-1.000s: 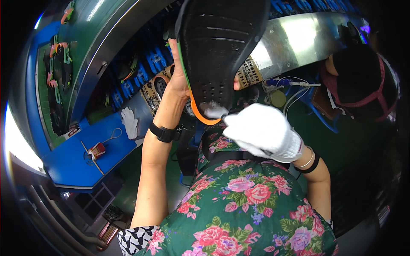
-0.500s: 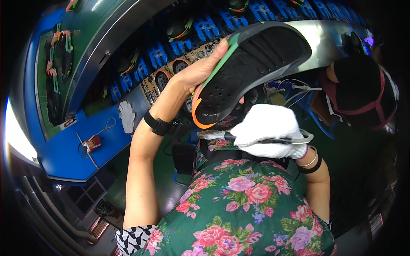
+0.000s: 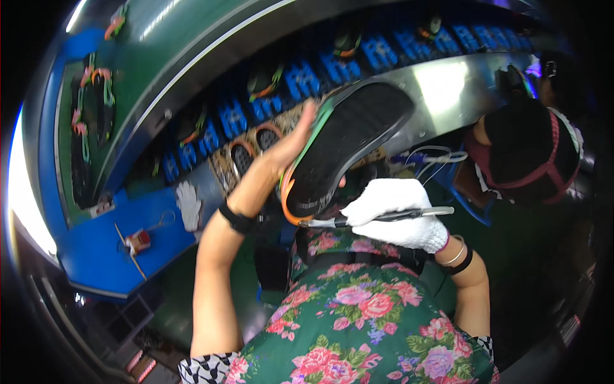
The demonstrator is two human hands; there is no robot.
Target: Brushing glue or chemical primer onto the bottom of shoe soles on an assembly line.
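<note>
My bare left hand [image 3: 291, 144] is closed on a black shoe sole [image 3: 348, 141], thumb along its green edge and a fingertip showing at the opposite side. Green runs along the sole's left side and turns to orange round the heel end, which points toward me. A white knit glove covers my right hand [image 3: 393, 214]. Its fingers pinch a slim pen-like tool [image 3: 323, 223] with a dark grip and pale ends; I cannot make out its exact kind. The tool's tip lies at the orange heel rim, seemingly touching it.
A conveyor carries blue racks [image 3: 300, 80] and more shoe parts beyond my hands. Left stands a blue table [image 3: 96, 256] with a spare white glove [image 3: 188, 205] and a small red container [image 3: 137, 242]. Another person [image 3: 527, 147] sits at the right. Colourful shoe parts [image 3: 96, 96] hang far left.
The shoe sole has come down and nearer to me in my left hand. My right hand has moved slightly lower, and the tool's tip has come to the orange heel rim.
</note>
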